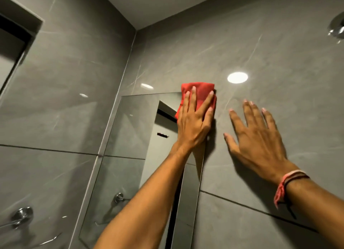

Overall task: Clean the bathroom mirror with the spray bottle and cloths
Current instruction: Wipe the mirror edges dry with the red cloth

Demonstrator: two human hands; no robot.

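Observation:
A tall frameless mirror (130, 137) hangs on the grey tiled wall, seen from below. My left hand (195, 124) presses a folded red cloth (201, 92) flat against the mirror's top right corner, with part of the cloth over the wall tile. My right hand (255, 137) lies flat on the wall tile just right of the mirror, fingers spread, holding nothing. A red and dark thread band is on my right wrist. No spray bottle is in view.
Grey marble-look tiles (260, 53) cover both walls, which meet in a corner left of the mirror. A chrome towel rail mount (22, 214) sits low on the left wall. A chrome fitting (337, 29) shows at the top right. A dark recess (16, 31) lies at the upper left.

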